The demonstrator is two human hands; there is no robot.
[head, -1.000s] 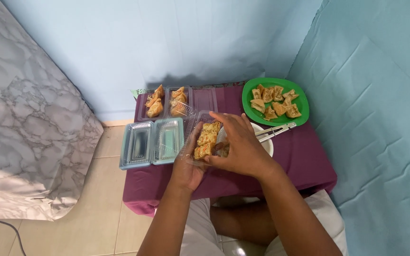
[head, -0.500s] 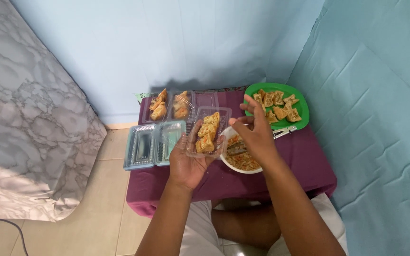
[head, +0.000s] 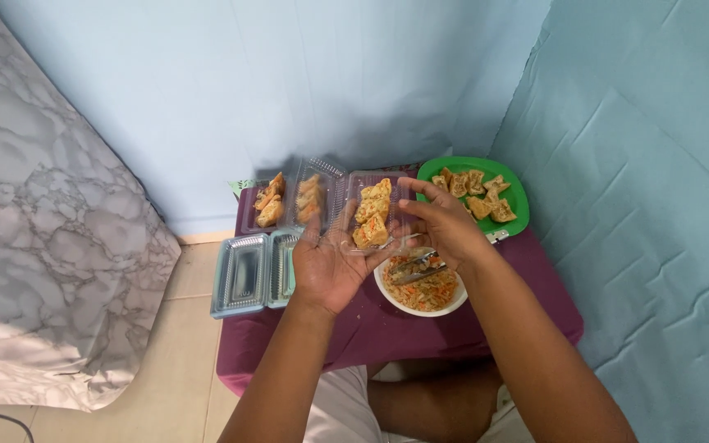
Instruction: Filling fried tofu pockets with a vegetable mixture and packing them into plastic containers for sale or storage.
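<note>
In the head view, the left hand (head: 331, 267) sits just left of centre, palm up and fingers spread, carrying a clear plastic clamshell container (head: 377, 215) on the fingertips. The container is raised above the table, in the middle of the frame, and holds a row of fried stuffed pastries (head: 372, 217), golden brown with orange flecks. The right hand (head: 443, 223) comes in from the lower right and grasps the right side of that same container, fingers curled over its edge and thumb toward the near side.

Directly below the right hand, a white bowl (head: 423, 293) of shredded orange and pale filling stands on the table, with metal tongs (head: 414, 267) lying across its top. The table wears a purple cloth (head: 527, 283).

At upper right of the table, a green plate (head: 517, 197) bears more fried pastries, partly behind the right hand's fingers. At upper left of the table, two clear containers (head: 293, 199) lie side by side, each filled with a row of the same pastries, lids open. Just nearer the person, at the table's left edge, two empty teal trays (head: 252, 271) lie side by side; the left hand's thumb overlaps the right one in the picture.

A marble-patterned sheet (head: 51, 246) fills the left of the frame, a pale blue wall (head: 248, 82) the top, and a teal cloth (head: 658, 205) the right. The floor at lower left is beige tile (head: 174, 385).
</note>
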